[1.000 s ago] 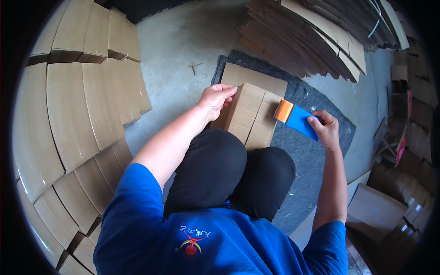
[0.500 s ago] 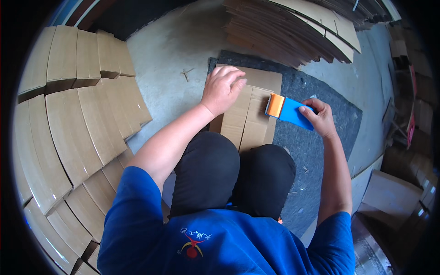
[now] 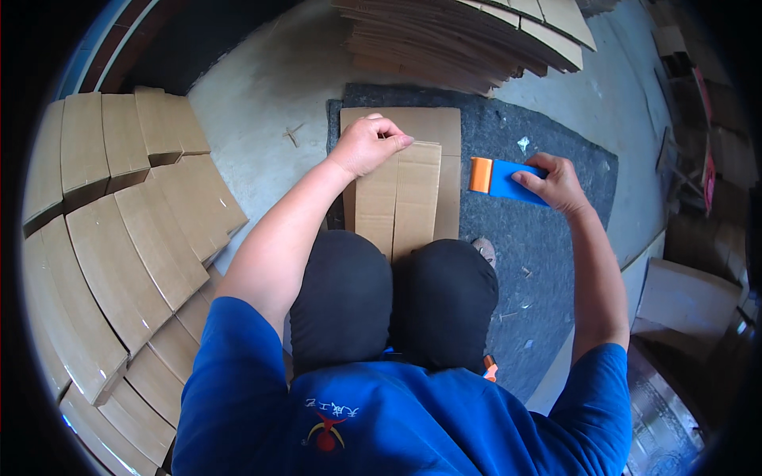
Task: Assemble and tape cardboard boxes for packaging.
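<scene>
A brown cardboard box [image 3: 416,190] with a seam down its top lies in front of my knees, on a larger flat cardboard piece [image 3: 449,131]. My left hand [image 3: 367,146] is at the box's far end, thumb and fingers pinched together. Whatever sits between those fingertips is too small to make out. To the right of the box, my right hand [image 3: 559,182] grips the blue end of a tape dispenser [image 3: 506,179]. Its orange head points left and is apart from the box, over the dark mat [image 3: 548,254].
Stacked brown cartons [image 3: 119,262] fill the left side. A pile of flat cardboard sheets [image 3: 444,47] stands beyond the mat. At the right are a pale carton [image 3: 686,293] and a clear plastic-wrapped bundle [image 3: 659,420]. An orange object [image 3: 490,368] shows beside my right thigh.
My right hand has drawn the tape dispenser away from the box to the right. The left hand's fingers have closed into a pinch. The whole view has shifted somewhat.
</scene>
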`<state>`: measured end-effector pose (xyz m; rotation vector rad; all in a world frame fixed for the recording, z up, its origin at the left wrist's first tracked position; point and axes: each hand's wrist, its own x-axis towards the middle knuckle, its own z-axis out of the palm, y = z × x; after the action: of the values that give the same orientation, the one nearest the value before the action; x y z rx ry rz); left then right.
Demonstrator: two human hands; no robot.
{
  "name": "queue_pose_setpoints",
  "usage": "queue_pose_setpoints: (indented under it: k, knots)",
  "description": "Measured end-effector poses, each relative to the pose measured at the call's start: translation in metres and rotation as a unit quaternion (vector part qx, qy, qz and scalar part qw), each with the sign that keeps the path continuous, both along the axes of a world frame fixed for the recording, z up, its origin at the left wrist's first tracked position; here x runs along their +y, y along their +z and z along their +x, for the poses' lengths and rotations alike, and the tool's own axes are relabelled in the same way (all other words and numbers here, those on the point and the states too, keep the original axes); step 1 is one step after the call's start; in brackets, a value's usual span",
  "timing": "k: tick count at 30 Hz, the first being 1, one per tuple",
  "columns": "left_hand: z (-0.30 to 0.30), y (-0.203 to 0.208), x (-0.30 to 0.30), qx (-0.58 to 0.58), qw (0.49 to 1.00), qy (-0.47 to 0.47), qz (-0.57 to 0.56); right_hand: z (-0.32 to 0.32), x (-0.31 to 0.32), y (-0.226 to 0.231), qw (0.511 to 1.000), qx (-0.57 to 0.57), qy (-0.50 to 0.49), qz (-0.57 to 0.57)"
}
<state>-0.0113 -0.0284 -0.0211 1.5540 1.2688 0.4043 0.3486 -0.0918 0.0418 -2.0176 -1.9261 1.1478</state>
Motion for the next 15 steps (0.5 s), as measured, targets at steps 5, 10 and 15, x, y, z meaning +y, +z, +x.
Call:
queue_pose_setpoints:
  k: [5, 10, 15]
  knots:
    - [-0.005, -0.017, -0.011, -0.049, 0.998, 0.037, 0.009, -0.074, 0.005, 0.007, 0.988, -0.144, 0.042, 0.040]
    - [-0.019, -0.041, -0.018, -0.288, 0.897, 0.285, -0.175, -0.130, -0.015, 0.017, 0.966, -0.190, 0.052, 0.166]
    - [-0.019, -0.074, -0.039, -0.247, 0.822, 0.385, -0.339, -0.149, -0.040, -0.071, 0.944, -0.190, 0.121, 0.242]
